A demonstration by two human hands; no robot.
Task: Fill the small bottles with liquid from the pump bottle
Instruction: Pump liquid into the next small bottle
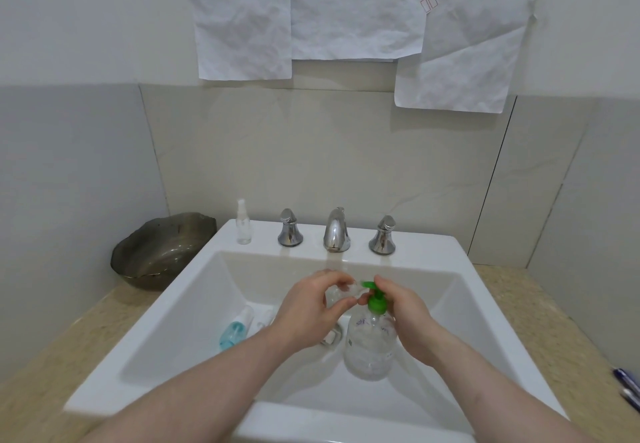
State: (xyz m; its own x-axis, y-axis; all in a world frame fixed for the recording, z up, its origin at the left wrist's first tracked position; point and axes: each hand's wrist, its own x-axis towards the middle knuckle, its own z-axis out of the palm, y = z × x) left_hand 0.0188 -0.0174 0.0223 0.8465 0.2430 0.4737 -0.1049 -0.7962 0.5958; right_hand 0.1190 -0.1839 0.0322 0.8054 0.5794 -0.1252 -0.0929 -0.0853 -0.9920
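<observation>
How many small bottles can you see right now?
3: a clear spray bottle on the sink ledge, a blue bottle lying in the basin, a clear one in the left hand. Others may be hidden.

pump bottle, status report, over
Left hand holds small clear bottle at green spout. Right hand on pump bottle. Nothing in the way.

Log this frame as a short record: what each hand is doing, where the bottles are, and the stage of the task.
left hand: holds a small clear bottle at the pump spout
right hand: on the green pump head of the large clear pump bottle
basin: blue small bottle lying in the white sink
ledge: clear spray bottle upright, left of the chrome taps
stage: filling; flow not visible
</observation>
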